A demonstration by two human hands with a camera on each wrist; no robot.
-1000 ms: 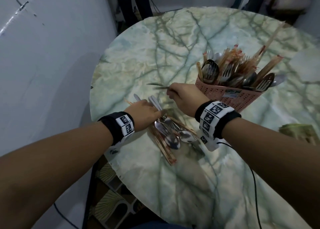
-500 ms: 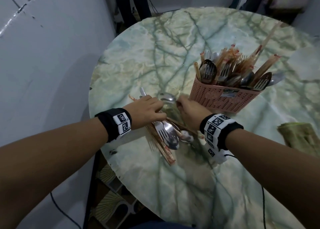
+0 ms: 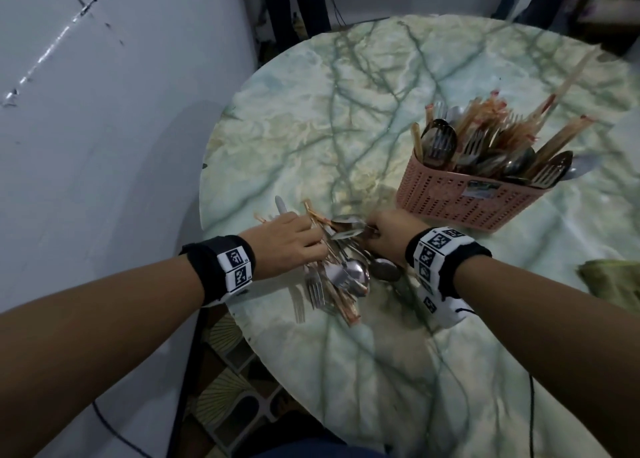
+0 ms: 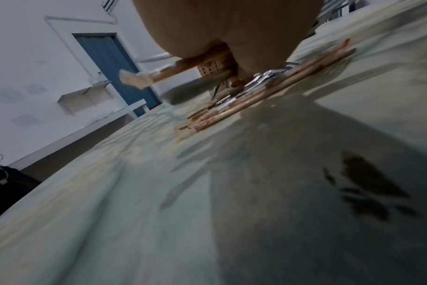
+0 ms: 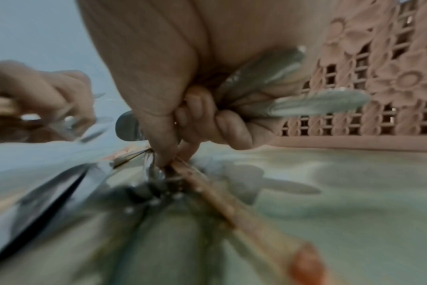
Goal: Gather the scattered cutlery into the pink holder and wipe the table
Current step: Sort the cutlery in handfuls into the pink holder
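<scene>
My left hand (image 3: 289, 241) lies knuckles-up over the heap of loose cutlery (image 3: 337, 274) at the centre left of the head view, so my left fingers are hidden there. The left wrist view is blurred, and my palm blocks most of it. I cannot tell whether those fingers grip anything or only press down. My right hand (image 3: 389, 237) sits just beside it. In the right wrist view, soft with motion blur, my right fingers (image 5: 232, 127) curl round several spoon handles (image 5: 305, 104), while thumb and forefinger pinch at the heap below.

The pink holder (image 3: 460, 197) stands upright in the upper right of the head view, near my right hand, packed with forks, spoons and chopsticks. A folded greenish cloth (image 3: 613, 281) is cut off by the right edge.

The worktop (image 3: 346, 111) is round, pale green marble with dark veins. A grey wall fills the left; patterned floor tiles show at the bottom. The left wrist view shows a blue door (image 4: 110, 65).

Compared with half a second ago, both hands have drawn closer together over the heap, and the spoon that lay between them is now gathered against my right hand.
</scene>
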